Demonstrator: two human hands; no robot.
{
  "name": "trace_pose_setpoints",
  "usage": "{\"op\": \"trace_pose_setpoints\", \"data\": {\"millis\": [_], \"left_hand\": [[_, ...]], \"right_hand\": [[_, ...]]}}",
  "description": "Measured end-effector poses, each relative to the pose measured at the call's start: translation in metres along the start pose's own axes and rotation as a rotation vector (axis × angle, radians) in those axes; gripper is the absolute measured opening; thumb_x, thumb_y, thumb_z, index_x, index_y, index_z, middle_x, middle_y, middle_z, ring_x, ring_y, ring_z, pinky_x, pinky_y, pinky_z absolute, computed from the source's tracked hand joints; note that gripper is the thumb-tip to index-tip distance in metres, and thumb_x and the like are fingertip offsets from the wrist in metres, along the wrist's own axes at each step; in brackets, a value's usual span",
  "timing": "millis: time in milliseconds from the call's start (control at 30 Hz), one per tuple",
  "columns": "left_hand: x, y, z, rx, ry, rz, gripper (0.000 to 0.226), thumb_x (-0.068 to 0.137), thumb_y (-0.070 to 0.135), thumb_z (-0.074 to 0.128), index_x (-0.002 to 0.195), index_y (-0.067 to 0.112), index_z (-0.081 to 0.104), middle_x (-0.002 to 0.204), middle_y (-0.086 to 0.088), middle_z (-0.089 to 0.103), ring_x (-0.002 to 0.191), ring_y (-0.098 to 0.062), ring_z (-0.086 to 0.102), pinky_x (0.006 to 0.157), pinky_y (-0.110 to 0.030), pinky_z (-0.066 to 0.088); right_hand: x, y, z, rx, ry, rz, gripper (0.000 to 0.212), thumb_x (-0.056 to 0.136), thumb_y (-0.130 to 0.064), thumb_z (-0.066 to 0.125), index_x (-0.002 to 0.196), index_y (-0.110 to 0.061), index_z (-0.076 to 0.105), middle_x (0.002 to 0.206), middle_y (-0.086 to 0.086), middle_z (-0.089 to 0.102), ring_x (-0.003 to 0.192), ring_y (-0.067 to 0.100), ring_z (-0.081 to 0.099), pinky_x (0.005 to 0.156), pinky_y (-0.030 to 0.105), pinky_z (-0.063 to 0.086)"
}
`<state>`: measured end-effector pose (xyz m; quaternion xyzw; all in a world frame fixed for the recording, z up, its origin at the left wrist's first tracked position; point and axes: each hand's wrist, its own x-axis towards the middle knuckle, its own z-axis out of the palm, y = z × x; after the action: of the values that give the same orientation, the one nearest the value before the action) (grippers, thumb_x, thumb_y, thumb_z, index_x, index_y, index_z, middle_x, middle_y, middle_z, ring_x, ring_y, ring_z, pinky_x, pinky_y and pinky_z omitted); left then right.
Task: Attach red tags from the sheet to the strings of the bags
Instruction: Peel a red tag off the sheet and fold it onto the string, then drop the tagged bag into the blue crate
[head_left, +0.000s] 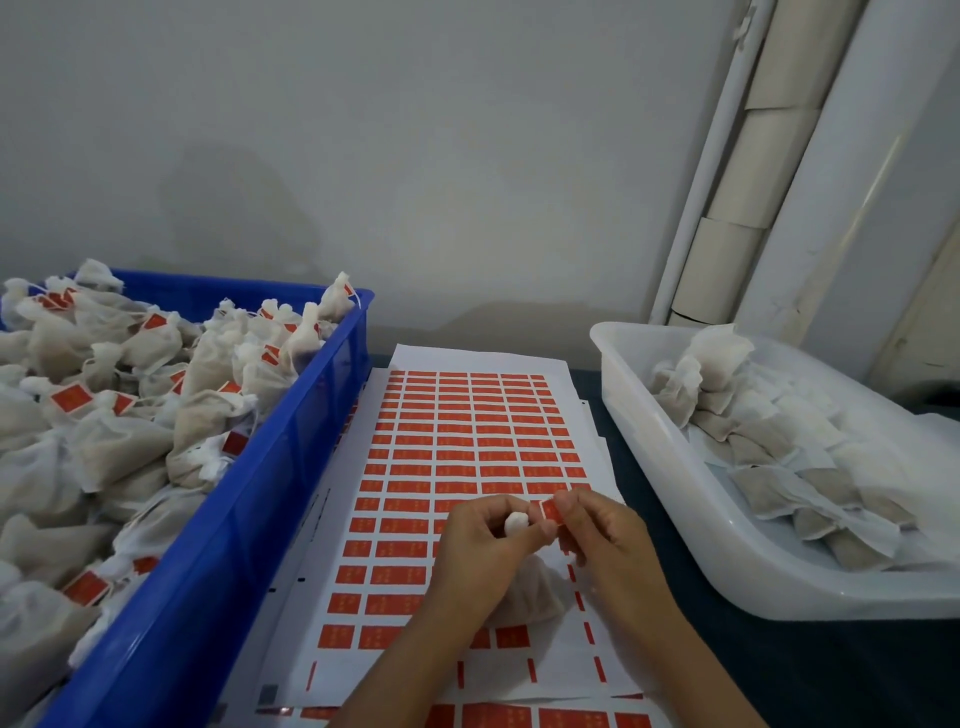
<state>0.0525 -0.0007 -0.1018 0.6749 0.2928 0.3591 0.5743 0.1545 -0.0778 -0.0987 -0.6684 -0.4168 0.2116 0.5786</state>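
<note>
My left hand (480, 545) is curled around the gathered neck of one small white bag (524, 592). The bag hangs under my fingers, just over the near part of the tag sheet (457, 447). A little white knot of cloth pokes out at the top of my fist. My right hand (597, 535) pinches one red tag (550, 510) between thumb and finger. The tag is off the sheet and sits right beside the bag's top. So both grips are closed, one on the bag and one on the tag. I cannot see the thin string itself. It is too small, or my fingers hide it.

I think the step now is to stick the tag onto the string. To do it well, I should pull the string straight with my left fingers. Then I lay it across the sticky side, near the middle of the tag. I fold the tag over so the edges meet and press it flat. If the string slips to the edge, the tag may fall off. I should not touch the glue too much.

The blue crate (260, 519) on my left is full of bags that already have red tags. The white tub (675, 467) on my right holds bags with no tags that I can see. The sheet lies on the dark worktop (831, 670) between them.
</note>
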Motion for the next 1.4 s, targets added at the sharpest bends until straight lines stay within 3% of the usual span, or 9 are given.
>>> {"op": "trace_pose_setpoints", "data": {"millis": [100, 233, 400, 533, 733, 833, 967, 1233, 1400], "left_hand": [[0.000, 0.001, -0.001, 0.007, 0.002, -0.001, 0.010, 0.078, 0.025, 0.070, 0.069, 0.026, 0.068, 0.069, 0.014, 0.068, 0.074, -0.001, 0.064, 0.064, -0.005, 0.044], [-0.001, 0.004, -0.001, 0.043, -0.015, -0.016, 0.008, 0.081, 0.024, 0.069, 0.073, 0.024, 0.069, 0.074, 0.011, 0.069, 0.077, -0.007, 0.065, 0.070, -0.009, 0.046], [-0.004, 0.009, -0.012, 0.284, -0.095, -0.123, 0.026, 0.077, 0.039, 0.071, 0.098, 0.030, 0.060, 0.095, 0.015, 0.064, 0.089, -0.006, 0.060, 0.070, -0.011, 0.045], [-0.011, 0.016, -0.029, 0.648, -0.173, -0.217, 0.045, 0.075, 0.043, 0.071, 0.115, 0.034, 0.052, 0.113, 0.012, 0.060, 0.089, -0.003, 0.057, 0.064, -0.010, 0.047], [-0.024, 0.014, -0.038, 0.817, -0.182, -0.198, 0.032, 0.078, 0.043, 0.069, 0.107, 0.030, 0.061, 0.107, 0.010, 0.065, 0.086, -0.007, 0.062, 0.082, -0.018, 0.050], [-0.020, 0.011, -0.033, 0.783, -0.139, -0.202, 0.024, 0.080, 0.042, 0.068, 0.099, 0.029, 0.064, 0.097, 0.011, 0.065, 0.082, -0.005, 0.062, 0.072, -0.012, 0.048], [0.000, 0.021, -0.037, 0.676, 0.069, -0.147, 0.019, 0.084, 0.033, 0.065, 0.102, 0.029, 0.065, 0.096, 0.010, 0.065, 0.079, -0.005, 0.062, 0.059, -0.006, 0.041], [0.077, 0.097, -0.091, 0.563, 0.638, 0.120, 0.009, 0.091, 0.016, 0.055, 0.083, 0.021, 0.056, 0.083, 0.005, 0.061, 0.074, -0.008, 0.056, 0.067, -0.016, 0.039], [0.113, 0.110, -0.151, 0.562, 0.851, 0.024, 0.014, 0.091, 0.017, 0.055, 0.095, 0.007, 0.065, 0.095, -0.008, 0.066, 0.082, -0.019, 0.058, 0.069, -0.028, 0.041]], "right_hand": [[-0.002, 0.002, -0.001, 0.052, -0.092, 0.023, 0.030, 0.087, -0.045, 0.050, 0.093, -0.020, 0.065, 0.097, -0.011, 0.068, 0.094, 0.005, 0.064, 0.082, 0.022, 0.049], [-0.001, 0.001, 0.000, -0.005, -0.009, -0.028, 0.021, 0.091, -0.027, 0.052, 0.084, -0.011, 0.062, 0.087, -0.005, 0.069, 0.087, 0.011, 0.065, 0.085, 0.031, 0.053], [0.001, 0.000, -0.004, -0.001, -0.003, 0.020, 0.024, 0.087, -0.029, 0.059, 0.071, -0.010, 0.061, 0.075, -0.003, 0.069, 0.074, 0.014, 0.066, 0.074, 0.030, 0.054], [0.006, 0.000, -0.007, 0.065, 0.038, 0.077, 0.025, 0.084, -0.031, 0.060, 0.072, -0.009, 0.060, 0.059, -0.009, 0.066, 0.048, 0.003, 0.059, 0.050, 0.010, 0.045], [0.005, 0.008, -0.003, 0.111, -0.005, 0.141, 0.038, 0.091, -0.035, 0.047, 0.075, -0.004, 0.061, 0.055, 0.002, 0.059, 0.042, 0.007, 0.051, 0.047, 0.013, 0.045], [0.003, 0.009, -0.004, 0.134, -0.010, 0.134, 0.044, 0.094, -0.036, 0.041, 0.072, -0.003, 0.062, 0.054, 0.005, 0.057, 0.043, 0.010, 0.050, 0.047, 0.016, 0.045], [0.006, 0.011, -0.005, 0.149, -0.005, 0.162, 0.047, 0.093, -0.037, 0.039, 0.074, -0.001, 0.062, 0.053, 0.004, 0.060, 0.041, 0.011, 0.052, 0.046, 0.017, 0.046], [0.015, 0.021, -0.002, 0.103, -0.059, 0.225, 0.046, 0.097, -0.030, 0.037, 0.073, 0.002, 0.060, 0.050, 0.004, 0.059, 0.041, 0.011, 0.051, 0.047, 0.020, 0.046], [0.021, 0.023, -0.001, 0.181, -0.074, 0.311, 0.044, 0.096, -0.027, 0.042, 0.067, 0.002, 0.057, 0.049, 0.009, 0.056, 0.044, 0.018, 0.049, 0.051, 0.026, 0.044]]}}
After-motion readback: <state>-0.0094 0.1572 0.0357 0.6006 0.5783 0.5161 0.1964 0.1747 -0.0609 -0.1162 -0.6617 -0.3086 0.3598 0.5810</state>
